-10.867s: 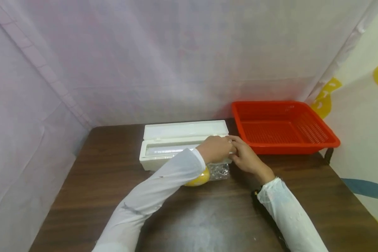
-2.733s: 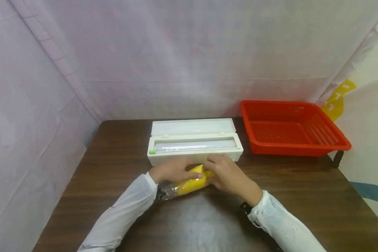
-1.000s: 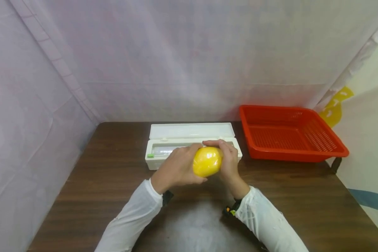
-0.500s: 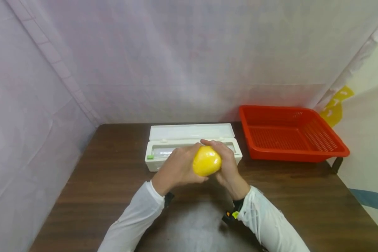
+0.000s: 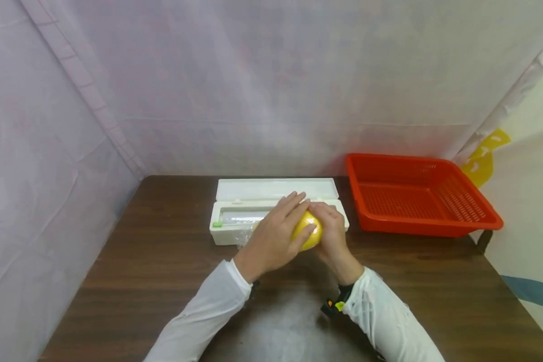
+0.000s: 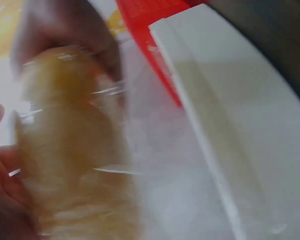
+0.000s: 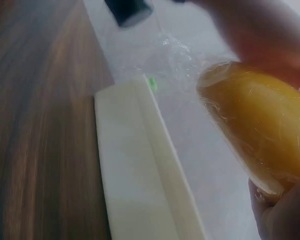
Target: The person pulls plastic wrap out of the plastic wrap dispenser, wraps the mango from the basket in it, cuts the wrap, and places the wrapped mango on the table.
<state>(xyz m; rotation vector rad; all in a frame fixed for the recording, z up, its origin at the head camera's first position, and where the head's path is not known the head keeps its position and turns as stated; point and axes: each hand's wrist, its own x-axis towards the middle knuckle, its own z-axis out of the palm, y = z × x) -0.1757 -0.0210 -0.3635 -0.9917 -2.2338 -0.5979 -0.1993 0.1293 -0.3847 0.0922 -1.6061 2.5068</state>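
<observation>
Half a second back the left hand [image 5: 271, 241] cupped the fruit [image 5: 306, 230] from its 9 o'clock side with most of the yellow face showing; now its straight fingers lie across the top toward 1 o'clock and cover more of it, pressing film down. Right hand [image 5: 332, 239] curls round the fruit from 3 o'clock — its grip is closed on it, thumb and fingers wrapped. Held between both hands, the fruit sits above the worktop [image 5: 163, 281], just in front of the open white dispenser [image 5: 235, 221], whose lid lies back at 12 o'clock. A loose tail of film [image 7: 177, 52] trails off the fruit's 9 o'clock end, crinkled and clear. At 2 o'clock stands the red basket [image 5: 479, 223], well apart from the hands. Judging by its look, the fruit is firm and fairly heavy for its size, and the film skin should make it slick — so a full-palm hold round the widest part seems safer than fingertips; the film itself is thin, clingy and likely to tear or bunch if pulled hard.
</observation>
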